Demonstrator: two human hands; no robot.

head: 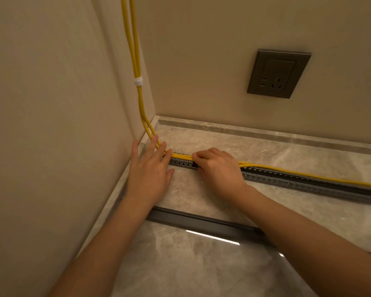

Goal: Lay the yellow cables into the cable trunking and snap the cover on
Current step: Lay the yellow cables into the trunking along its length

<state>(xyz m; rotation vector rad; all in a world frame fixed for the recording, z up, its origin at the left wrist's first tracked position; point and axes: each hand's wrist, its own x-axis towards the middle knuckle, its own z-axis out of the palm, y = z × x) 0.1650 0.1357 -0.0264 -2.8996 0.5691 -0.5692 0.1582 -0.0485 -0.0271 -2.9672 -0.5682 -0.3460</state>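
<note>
Yellow cables (137, 67) drop down the wall corner, held together by a white tie (138, 81), then bend right along the grey slotted trunking (298, 181) lying on the stone floor. My left hand (150, 170) lies flat with fingers spread, its fingertips pressing the cables at the trunking's left end. My right hand (219, 166) is curled over the trunking, fingertips pinching the cables down at the top. To the right of that hand the cables run along the trunking's far edge. The dark grey cover (201, 221) lies loose on the floor, nearer to me, partly under my forearms.
A grey wall socket (278, 73) sits on the back wall, upper right. Beige walls meet in a corner at the left. A stone skirting ledge (266, 133) runs along the back wall behind the trunking.
</note>
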